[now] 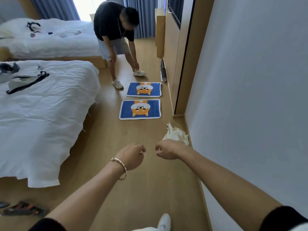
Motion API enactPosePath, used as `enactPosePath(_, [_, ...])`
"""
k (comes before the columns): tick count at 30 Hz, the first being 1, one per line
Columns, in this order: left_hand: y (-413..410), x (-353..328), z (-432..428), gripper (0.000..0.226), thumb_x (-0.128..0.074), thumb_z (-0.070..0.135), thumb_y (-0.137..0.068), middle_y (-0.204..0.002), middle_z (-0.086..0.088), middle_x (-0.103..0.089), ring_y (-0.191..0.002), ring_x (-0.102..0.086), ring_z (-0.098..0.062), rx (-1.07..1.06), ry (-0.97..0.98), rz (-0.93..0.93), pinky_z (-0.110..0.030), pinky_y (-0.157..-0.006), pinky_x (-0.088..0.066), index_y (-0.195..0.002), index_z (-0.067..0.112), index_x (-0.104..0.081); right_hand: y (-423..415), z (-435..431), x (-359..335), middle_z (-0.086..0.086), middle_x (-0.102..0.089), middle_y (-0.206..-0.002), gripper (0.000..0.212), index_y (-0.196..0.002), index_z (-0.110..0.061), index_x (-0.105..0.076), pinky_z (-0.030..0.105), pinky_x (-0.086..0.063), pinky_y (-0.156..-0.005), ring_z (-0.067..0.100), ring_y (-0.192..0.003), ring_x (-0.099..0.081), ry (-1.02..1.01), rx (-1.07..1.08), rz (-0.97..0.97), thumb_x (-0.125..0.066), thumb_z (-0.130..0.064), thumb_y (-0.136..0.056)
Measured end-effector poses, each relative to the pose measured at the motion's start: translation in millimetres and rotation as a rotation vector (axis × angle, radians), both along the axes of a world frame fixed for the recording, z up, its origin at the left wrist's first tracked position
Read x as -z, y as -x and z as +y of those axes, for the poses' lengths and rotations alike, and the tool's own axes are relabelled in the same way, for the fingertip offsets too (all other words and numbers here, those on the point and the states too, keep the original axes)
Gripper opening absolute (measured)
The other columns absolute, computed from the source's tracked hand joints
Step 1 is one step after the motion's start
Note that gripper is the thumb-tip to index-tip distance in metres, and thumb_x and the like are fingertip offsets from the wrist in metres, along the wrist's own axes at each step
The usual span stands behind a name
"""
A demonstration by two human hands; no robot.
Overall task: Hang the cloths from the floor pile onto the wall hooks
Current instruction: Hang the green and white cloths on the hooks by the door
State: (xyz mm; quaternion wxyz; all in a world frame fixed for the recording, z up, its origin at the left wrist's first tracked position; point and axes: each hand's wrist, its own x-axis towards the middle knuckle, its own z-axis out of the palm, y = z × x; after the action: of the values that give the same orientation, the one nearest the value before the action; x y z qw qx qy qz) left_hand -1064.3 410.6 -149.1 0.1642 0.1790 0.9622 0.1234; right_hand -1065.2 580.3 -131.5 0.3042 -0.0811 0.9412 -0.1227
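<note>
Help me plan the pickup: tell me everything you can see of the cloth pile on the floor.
The cloth pile is a crumpled heap of cream-white fabric, thin-looking, with folds standing in sharp peaks. It lies on the wooden floor against the foot of the pale wall, just this side of the wooden frame. The right hand hides its near edge; contact cannot be told.

The wooden floor (150, 189) carries a crumpled pile of pale cloths (176, 135), tucked against the foot of the wall (250, 97). Beyond it two blue dog-print mats lie flat, the near mat (140, 109) just apart from the far mat (144, 89). A rolled mat (163, 73) lies further along, and dark straps (25, 210) lie beside the bed (41, 114).
</note>
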Motion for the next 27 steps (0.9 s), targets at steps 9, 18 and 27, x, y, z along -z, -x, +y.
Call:
enactPosePath(9, [83.8,23.1,64.9,0.035,-0.038,0.02,-0.093,-0.127,0.0,-0.054,-0.119,-0.049,-0.018,0.026,0.097,-0.121,-0.025,-0.095,-0.036,-0.124,0.023,-0.054,64.7,82.5,27.7,0.008,-0.052,-0.139,0.042,-0.135,-0.013,-0.052,0.036,-0.043,-0.103,0.026,-0.124,-0.051,0.079,0.1,-0.094,-0.041,-0.022,-0.095])
enactPosePath(18, [161.6,49.0,144.5,0.034,-0.039,0.018,-0.093,-0.126,-0.001,-0.056,-0.114,-0.053,-0.019,0.136,0.056,-0.174,-0.025,-0.093,-0.039,-0.122,0.022,-0.057,117.8,156.7,51.5,0.008,-0.06,-0.122,0.034,-0.118,-0.011,-0.061,0.031,-0.045,-0.084,0.024,-0.106,-0.057,0.085,0.236,-0.164,-0.04,-0.02,-0.094])
enactPosePath(27, [325.3,91.5,209.7,0.035,-0.037,0.017,-0.094,-0.128,-0.002,-0.055,-0.115,-0.052,-0.02,0.163,0.032,-0.272,-0.027,-0.091,-0.039,-0.124,0.021,-0.054,263.3,218.6,74.4,0.009,-0.056,-0.132,0.038,-0.129,-0.011,-0.055,0.033,-0.044,-0.095,0.025,-0.116,-0.054,0.032,0.304,-0.223,-0.037,-0.021,-0.097])
